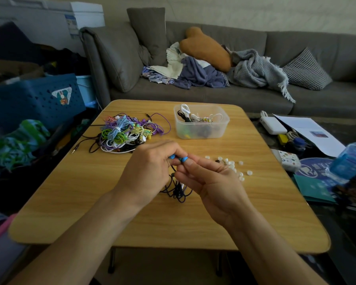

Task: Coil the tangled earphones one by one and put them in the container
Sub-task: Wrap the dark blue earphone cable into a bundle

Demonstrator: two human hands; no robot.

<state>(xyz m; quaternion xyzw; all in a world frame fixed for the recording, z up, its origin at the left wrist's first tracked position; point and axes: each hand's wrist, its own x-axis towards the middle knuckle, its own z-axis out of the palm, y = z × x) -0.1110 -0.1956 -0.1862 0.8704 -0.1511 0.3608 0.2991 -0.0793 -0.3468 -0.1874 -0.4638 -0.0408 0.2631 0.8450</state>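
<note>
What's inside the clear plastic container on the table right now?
The container holds several earphones: white cords on top, dark ones and something yellow-green lower down. The frosted wall blurs the lower layers, so the count is unclear.

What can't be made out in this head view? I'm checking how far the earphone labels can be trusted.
- Blue earbuds: mostly covered by the fingertips of the left hand and right hand.
- Dark cord: its plug is not visible, hidden among loops and the hands.
- Container: the cloudy wall blurs the lower contents.
- Pile: the number of sets is too tangled to count.
- Bottle: blurred and cut off by the right edge.
</note>
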